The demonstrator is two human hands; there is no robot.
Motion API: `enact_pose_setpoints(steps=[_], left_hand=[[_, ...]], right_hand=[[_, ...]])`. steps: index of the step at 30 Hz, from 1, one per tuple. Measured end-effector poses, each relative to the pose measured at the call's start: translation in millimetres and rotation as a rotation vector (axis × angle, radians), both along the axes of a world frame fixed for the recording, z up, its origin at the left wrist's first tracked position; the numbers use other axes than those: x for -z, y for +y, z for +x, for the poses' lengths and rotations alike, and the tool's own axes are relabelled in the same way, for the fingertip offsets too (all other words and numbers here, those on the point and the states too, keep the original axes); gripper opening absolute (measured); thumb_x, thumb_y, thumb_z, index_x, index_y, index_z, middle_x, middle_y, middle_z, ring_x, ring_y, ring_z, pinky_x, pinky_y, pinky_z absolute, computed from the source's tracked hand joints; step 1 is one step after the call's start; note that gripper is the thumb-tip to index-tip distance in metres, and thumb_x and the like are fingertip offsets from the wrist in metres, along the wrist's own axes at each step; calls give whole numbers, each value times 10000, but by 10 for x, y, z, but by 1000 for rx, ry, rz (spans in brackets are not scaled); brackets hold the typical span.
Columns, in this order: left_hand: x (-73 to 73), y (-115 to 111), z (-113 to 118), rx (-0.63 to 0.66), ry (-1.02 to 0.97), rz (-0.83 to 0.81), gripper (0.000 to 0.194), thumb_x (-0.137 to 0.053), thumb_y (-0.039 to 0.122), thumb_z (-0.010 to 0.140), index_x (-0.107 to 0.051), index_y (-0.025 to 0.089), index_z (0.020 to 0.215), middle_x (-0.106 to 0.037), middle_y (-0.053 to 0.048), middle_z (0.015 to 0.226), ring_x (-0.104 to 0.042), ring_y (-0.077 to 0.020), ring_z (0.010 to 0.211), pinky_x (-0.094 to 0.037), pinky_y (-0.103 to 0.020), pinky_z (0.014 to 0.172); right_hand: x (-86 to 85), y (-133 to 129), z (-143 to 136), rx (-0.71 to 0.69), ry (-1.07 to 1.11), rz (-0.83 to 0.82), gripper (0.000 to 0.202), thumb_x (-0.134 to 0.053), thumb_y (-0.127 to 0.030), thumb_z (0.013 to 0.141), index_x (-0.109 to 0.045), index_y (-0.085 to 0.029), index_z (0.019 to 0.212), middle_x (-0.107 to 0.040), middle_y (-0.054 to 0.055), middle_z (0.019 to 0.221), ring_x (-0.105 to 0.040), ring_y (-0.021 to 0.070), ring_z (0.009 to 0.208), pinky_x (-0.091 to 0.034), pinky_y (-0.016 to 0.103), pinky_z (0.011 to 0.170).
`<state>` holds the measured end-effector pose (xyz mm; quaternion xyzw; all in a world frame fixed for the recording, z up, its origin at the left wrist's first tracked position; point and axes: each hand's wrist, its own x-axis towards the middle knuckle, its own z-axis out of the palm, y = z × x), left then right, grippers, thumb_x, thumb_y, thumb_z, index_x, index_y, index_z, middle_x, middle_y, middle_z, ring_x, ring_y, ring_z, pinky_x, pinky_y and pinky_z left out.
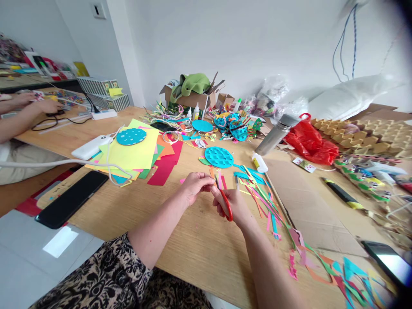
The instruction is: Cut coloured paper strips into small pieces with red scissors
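My right hand [233, 206] grips a pair of scissors [229, 208] by the red handles, blades pointing away from me. Thumb and fingers of my left hand [198, 186] are pinched together beside the blades. A narrow orange paper strip [211, 172] shows at those fingertips; the rest of it is hidden. Just beyond both hands lies a blue paper disc [219, 157] with a raised pattern of small pieces. Cut strips of coloured paper [257, 189] are scattered to the right of my right hand.
Coloured sheets [135, 148] carry a dotted blue disc [131, 137] on the left, near a black phone [72, 199]. A glue bottle [259, 163], steel flask [277, 135], cardboard sheet [309, 206] and cutter knife [343, 193] lie right. Another person's hands [48, 105] work far left.
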<state>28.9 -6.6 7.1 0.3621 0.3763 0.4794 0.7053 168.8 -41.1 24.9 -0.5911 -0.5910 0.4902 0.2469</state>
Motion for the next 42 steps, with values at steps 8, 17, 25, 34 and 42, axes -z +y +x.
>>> enact_pose_setpoints(steps=[8,17,25,34,42], left_hand=[[9,11,5,-4,-7,2,153,-697,213,571,-583,122,616,-539,24,527,-483,-73,495,-391,-235,554],[1,20,24,-66,29,53,138,-686,199,573,-585,127,634,-545,31,529,-482,-67,497,-391,-235,573],[18,20,19,-59,68,59,126,-675,201,579,-603,126,649,-558,23,528,-492,-75,488,-410,-245,578],[20,15,10,-27,53,42,121,-669,209,589,-597,128,643,-543,24,526,-488,-74,486,-408,-242,561],[7,5,13,7,45,43,132,-670,230,592,-589,130,622,-523,28,520,-478,-76,497,-403,-242,562]], right_hand=[[20,5,5,8,19,6,512,-582,-608,738,-548,-142,529,-495,1,389,-447,88,319,-317,175,305],[14,8,-3,11,12,-6,514,-583,-606,738,-547,-141,521,-502,4,389,-448,86,317,-315,171,306],[24,8,0,-9,11,20,505,-577,-595,752,-563,-134,546,-522,13,409,-465,92,336,-335,174,317],[28,10,5,-2,16,12,510,-577,-602,747,-555,-138,537,-510,6,401,-458,89,328,-327,175,315],[-3,7,-8,10,7,-3,523,-571,-623,736,-547,-141,535,-506,6,400,-452,89,331,-314,175,310]])
